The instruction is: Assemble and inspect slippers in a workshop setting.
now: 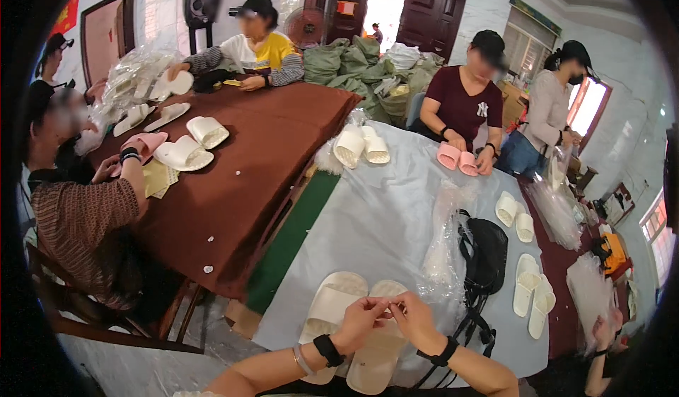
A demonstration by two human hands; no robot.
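A pair of cream slide slippers lies side by side on the grey-blue tablecloth at the near edge; the left slipper (pixel 334 294) and the right slipper (pixel 371 369) point away from me. Above them, my left hand (pixel 362 320) and my right hand (pixel 416 320) meet with fingertips pinched together. Whatever is between the fingers is too small or too hidden to make out. Both wrists wear black bands. My hands partly cover the right slipper. Clear plastic bags (pixel 442 248) lie just beyond my right hand, beside a black bag (pixel 486 252) with loose straps.
More cream slippers (pixel 527 284) line the table's right side. Across from me a co-worker handles pink slippers (pixel 448 155). At left, two people work with slippers at a brown-covered table (pixel 247 142). Green sacks (pixel 353 61) are piled behind. Plastic bags (pixel 590 287) lie at right.
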